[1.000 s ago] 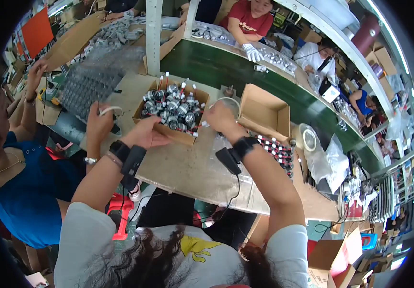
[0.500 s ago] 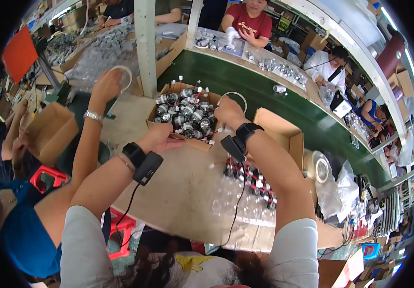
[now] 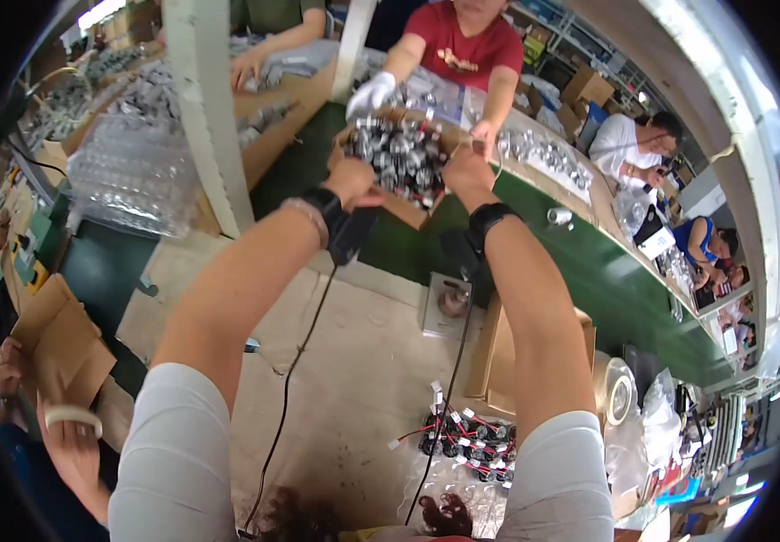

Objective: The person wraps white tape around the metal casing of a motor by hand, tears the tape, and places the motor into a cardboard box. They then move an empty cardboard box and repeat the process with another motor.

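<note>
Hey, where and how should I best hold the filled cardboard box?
Probably by opposite walls of the cardboard box: your left hand from the left, your right hand from the right, roughly as placed now. Its open top is heaped with small metal parts, leaving little apparent room inside, and a co-worker's gloved hand is at the far left.

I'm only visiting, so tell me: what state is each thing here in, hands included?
Left hand: closed on the filled box's left side.
Right hand: closed on its right side.
Filled box: open-topped, held from both sides.
Metal parts: heaped inside it.
Second box: open, partly hidden.
Wired parts: clustered together.
Clear plastic sheets: piled up.
</note>
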Tool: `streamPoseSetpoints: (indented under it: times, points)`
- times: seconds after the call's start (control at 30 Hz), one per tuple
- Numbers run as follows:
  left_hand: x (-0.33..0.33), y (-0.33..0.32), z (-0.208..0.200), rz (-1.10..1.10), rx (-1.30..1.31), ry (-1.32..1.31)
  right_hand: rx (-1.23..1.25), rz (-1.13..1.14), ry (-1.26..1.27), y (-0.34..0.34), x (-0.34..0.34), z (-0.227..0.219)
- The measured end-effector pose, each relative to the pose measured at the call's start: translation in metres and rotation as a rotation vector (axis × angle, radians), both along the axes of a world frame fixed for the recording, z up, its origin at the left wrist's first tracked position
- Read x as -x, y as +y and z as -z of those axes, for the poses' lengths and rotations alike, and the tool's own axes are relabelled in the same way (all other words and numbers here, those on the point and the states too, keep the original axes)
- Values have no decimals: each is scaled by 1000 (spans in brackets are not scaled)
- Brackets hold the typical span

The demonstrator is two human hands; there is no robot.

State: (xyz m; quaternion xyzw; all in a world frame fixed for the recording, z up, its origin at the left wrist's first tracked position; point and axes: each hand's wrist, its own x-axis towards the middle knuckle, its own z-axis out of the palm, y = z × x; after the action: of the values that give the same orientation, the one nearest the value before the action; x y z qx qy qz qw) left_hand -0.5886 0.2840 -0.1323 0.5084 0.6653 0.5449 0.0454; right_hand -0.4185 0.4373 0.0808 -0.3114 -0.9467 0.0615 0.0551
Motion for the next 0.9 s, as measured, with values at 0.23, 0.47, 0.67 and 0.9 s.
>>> streamPoseSetpoints:
  times: [0.23, 0.47, 0.67, 0.9]
  points:
    - [-74, 26, -135, -175, 69, -1053, 202, 209, 277, 48, -34, 34]
    - [-148, 11, -164, -235, -8, -1180, 525, 69, 581, 27, -103, -32]
    - [-275, -12, -192, 97, 272, -624, -182, 77, 424, 40, -295, -69]
    - [-358, -1, -190, 169, 806, 59, -310, 322, -171, 35, -447, 29]
